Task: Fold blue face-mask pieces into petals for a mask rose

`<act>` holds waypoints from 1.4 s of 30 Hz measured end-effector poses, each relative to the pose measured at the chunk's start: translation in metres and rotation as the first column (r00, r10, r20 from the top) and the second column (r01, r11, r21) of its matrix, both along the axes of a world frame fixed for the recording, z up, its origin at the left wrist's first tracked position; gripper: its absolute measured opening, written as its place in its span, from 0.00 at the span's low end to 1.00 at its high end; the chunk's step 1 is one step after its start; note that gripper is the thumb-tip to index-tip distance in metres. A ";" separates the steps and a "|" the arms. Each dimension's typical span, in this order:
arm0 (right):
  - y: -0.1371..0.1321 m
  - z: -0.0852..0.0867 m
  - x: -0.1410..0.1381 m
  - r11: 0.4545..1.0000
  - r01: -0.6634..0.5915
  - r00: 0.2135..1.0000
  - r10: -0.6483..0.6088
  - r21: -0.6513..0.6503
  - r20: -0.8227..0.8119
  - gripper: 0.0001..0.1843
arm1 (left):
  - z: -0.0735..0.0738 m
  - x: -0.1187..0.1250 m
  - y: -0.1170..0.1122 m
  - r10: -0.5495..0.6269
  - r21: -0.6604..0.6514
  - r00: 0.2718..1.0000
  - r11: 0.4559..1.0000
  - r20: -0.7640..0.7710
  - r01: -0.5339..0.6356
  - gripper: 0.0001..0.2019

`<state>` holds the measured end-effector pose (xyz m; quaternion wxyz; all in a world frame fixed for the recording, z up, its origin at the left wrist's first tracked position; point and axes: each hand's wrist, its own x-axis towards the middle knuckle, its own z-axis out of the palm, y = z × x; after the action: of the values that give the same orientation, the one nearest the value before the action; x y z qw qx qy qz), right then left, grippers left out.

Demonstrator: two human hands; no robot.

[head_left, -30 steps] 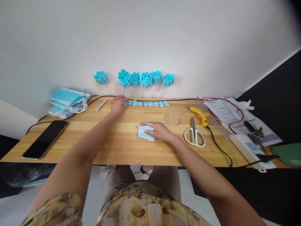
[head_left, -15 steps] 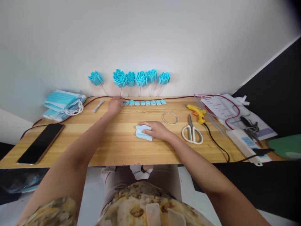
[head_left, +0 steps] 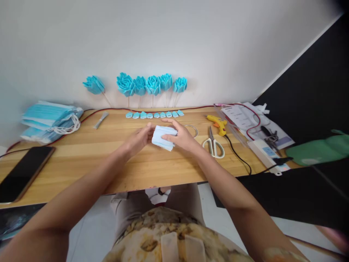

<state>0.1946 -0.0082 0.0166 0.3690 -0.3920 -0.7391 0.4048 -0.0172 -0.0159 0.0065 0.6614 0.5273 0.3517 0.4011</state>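
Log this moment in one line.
Right hand: holds pale blue stack | Left hand: at stack's left edge, contact unclear | Nearby: scissors, glue gun

The right hand (head_left: 184,136) is holding a stack (head_left: 160,139) — the left hand (head_left: 139,138) is curving just beside it. Beyond the grip, blue pieces (head_left: 156,115) are lying in a row; rightward, scissors (head_left: 212,139) are resting.

On the table (head_left: 131,174), folded pieces (head_left: 156,115) are lined up behind the stack (head_left: 159,137); scissors (head_left: 212,141) are laid right, a phone (head_left: 24,173) left.
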 end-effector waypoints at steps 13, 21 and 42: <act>0.017 0.000 -0.006 0.995 -0.060 0.995 0.054 -0.079 -0.080 0.31 | 0.015 -0.008 -0.018 0.058 0.045 0.966 0.998 -0.254 -0.048 0.24; 0.019 -0.016 -0.014 0.997 -0.082 0.952 0.076 0.005 0.297 0.25 | -0.015 -0.023 0.003 0.197 0.329 0.812 0.944 -0.550 -0.006 0.13; 0.019 -0.020 -0.020 0.969 -0.156 0.865 0.040 0.193 0.501 0.02 | -0.036 -0.029 0.005 0.419 0.652 0.687 0.751 -0.594 0.106 0.12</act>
<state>0.1744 0.0104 -0.0033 0.1893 -0.3992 -0.8691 0.2225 -0.0459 -0.0108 -0.0295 0.2120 0.7972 0.4662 0.3196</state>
